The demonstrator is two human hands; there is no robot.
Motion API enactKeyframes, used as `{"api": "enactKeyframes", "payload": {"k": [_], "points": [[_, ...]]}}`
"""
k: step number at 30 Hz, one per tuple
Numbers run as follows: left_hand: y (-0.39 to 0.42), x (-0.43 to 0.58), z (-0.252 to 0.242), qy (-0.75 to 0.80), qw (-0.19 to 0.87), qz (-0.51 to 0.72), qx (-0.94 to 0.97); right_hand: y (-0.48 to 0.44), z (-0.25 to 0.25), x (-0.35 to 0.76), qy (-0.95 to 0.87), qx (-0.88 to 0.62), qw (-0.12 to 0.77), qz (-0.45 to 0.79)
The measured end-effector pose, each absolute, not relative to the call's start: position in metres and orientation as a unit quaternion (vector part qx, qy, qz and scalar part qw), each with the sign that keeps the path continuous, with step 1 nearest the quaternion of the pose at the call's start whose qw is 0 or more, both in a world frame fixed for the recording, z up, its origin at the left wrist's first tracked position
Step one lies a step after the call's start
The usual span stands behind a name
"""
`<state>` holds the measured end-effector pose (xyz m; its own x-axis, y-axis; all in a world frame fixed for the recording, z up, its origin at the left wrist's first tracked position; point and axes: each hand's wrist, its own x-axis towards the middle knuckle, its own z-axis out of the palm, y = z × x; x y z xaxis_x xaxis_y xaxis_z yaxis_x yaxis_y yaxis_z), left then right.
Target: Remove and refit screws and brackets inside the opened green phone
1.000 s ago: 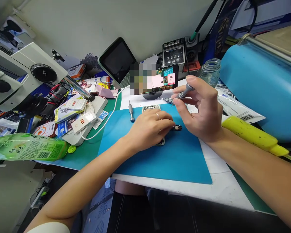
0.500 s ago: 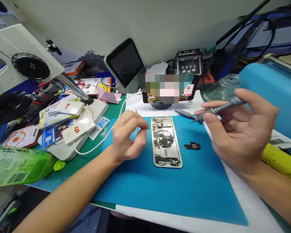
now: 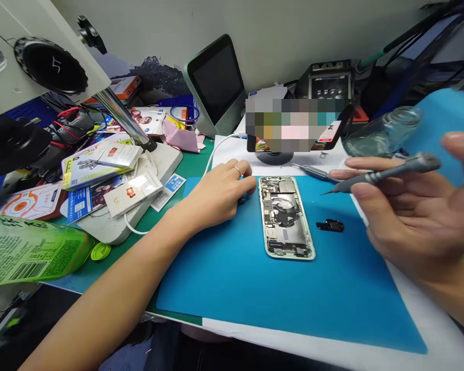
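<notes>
An opened phone (image 3: 287, 219) lies on the blue mat (image 3: 232, 288) with its inner parts exposed. My left hand (image 3: 226, 190) rests palm down left of the phone's upper part, fingers curled in. Under its fingertips shows a small dark thing (image 3: 242, 200), too hidden to name. To the right of the phone, my right hand (image 3: 417, 221) holds a grey precision screwdriver (image 3: 382, 176) between thumb and fingers, its thin tip pointing left above the mat. Below that tip lies a small black phone part (image 3: 330, 225), apart from the phone.
A second screwdriver (image 3: 315, 172) lies behind the mat near a propped phone (image 3: 299, 141) with a blurred screen. A glass jar (image 3: 386, 131) stands back right. At left are a microscope stand (image 3: 126, 121), small boxes (image 3: 133, 193) and a green bottle (image 3: 34, 250).
The view has shifted. My left hand has turned palm down and reached farther back onto the mat. On my right hand, the index finger has lifted off the screwdriver's end.
</notes>
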<state>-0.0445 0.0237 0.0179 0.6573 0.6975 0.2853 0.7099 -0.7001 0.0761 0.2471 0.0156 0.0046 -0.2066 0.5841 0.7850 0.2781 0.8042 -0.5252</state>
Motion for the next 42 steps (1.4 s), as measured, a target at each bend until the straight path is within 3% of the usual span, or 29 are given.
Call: {"api": "enactKeyframes", "payload": {"k": [10, 20, 42], "points": [[0.002, -0.018, 0.024, -0.273, -0.013, -0.283, -0.919, 0.005, 0.003, 0.248, -0.818, -0.231, 0.510, 0.128], [0.009, -0.033, 0.017, -0.352, -0.016, -0.355, -0.866, 0.004, 0.006, 0.251, -0.826, -0.230, 0.505, 0.102], [0.008, -0.029, 0.014, -0.327, -0.032, -0.360, -0.873, 0.007, 0.011, 0.251, -0.808, -0.251, 0.512, 0.149]]}}
